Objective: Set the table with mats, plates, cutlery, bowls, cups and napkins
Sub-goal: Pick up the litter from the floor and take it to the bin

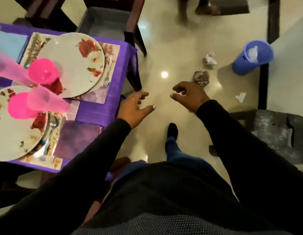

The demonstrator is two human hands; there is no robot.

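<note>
Place settings: I see 2 floral plates, far plate (74, 65) and near plate (16, 133), each on a patterned mat (111, 50) at the left of frame.
Cups: 2 pink cups, one (43, 72) standing on the far plate's rim, the other (20, 106) on the near plate; paler pink shapes beside them are too blurred for me to name.
Cutlery: fork (107, 77) tucked under the far plate's right edge; spoon (54, 123) beside the near plate.
Napkins: purple napkin (77, 139) lying just right of the near plate.
Counter: purple cloth (98, 107) covers it; dark chair (111, 21) stands at its far side.
Left grip: left hand (135, 109) off the counter's corner, over the floor, fingers spread and slack, holding nothing.
Right grip: right hand (189, 97) over the floor, fingers loosely curled, holding nothing.
Floor: crumpled paper wads (210, 60) and (200, 78), blue bin (252, 56) well to the right, grey rug (276, 133) at my right.
</note>
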